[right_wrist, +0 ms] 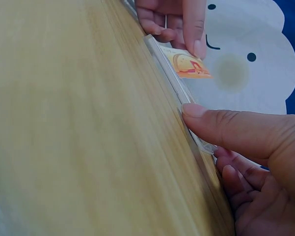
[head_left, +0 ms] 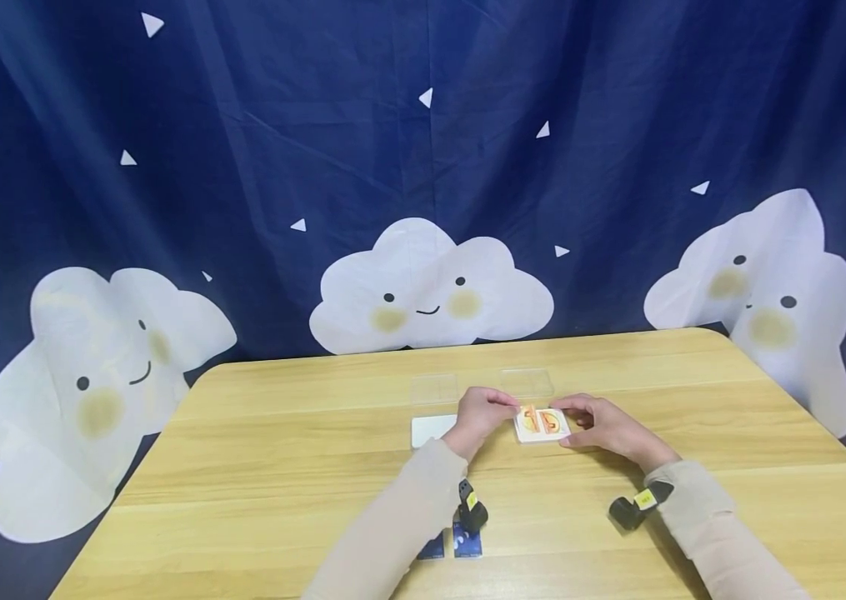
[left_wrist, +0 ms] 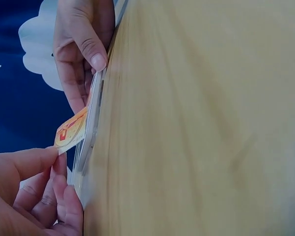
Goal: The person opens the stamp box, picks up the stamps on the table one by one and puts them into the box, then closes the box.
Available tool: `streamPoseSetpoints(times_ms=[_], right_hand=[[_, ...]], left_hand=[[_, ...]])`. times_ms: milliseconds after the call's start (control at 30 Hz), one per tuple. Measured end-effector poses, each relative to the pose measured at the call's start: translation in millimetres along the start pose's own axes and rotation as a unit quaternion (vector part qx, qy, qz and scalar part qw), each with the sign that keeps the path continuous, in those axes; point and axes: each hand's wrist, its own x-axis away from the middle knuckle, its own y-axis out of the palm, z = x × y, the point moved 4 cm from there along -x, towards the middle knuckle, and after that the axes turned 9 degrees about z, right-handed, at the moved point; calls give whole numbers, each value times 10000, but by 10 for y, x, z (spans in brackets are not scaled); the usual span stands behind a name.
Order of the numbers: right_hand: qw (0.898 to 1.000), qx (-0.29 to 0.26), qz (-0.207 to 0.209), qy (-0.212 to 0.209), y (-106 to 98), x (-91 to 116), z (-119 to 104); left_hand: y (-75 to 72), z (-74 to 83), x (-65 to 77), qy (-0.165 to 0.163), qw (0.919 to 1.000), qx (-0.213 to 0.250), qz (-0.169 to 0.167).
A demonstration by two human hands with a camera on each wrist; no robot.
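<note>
Between thumb and forefinger, my left hand point(head_left: 484, 418) pinches a small orange-and-yellow stamp-like paper piece point(left_wrist: 71, 130) with a serrated edge. The piece stands tilted up from the left part of a flat clear case point(right_wrist: 169, 73) with white contents. A second orange picture piece point(head_left: 551, 422) lies flat on the white surface, right of the pinched one. My right hand point(head_left: 606, 429) grips the case at its right end, thumb point(right_wrist: 206, 115) on the near edge and fingers at the far side. Part of the case is hidden behind the fingers in the wrist views.
Left of the left hand lies another white flat slab point(head_left: 432, 429). Two clear flat covers, a left one point(head_left: 433, 388) and a right one point(head_left: 526, 382), lie farther back. Dark blue cards point(head_left: 468, 542) sit under the left forearm. A blue cloud-print curtain point(head_left: 362, 167) hangs behind the table.
</note>
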Motion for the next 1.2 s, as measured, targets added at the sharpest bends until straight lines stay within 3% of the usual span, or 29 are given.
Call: streamPoseSetpoints(times_ms=[633, 1200], right_hand=[[10000, -58, 37, 60, -7, 17, 20], [9999, -76, 22, 89, -7, -7, 15]], left_hand=[[47, 51, 55, 281, 9967, -762, 76], [84, 64, 55, 346, 9943, -1000, 97]])
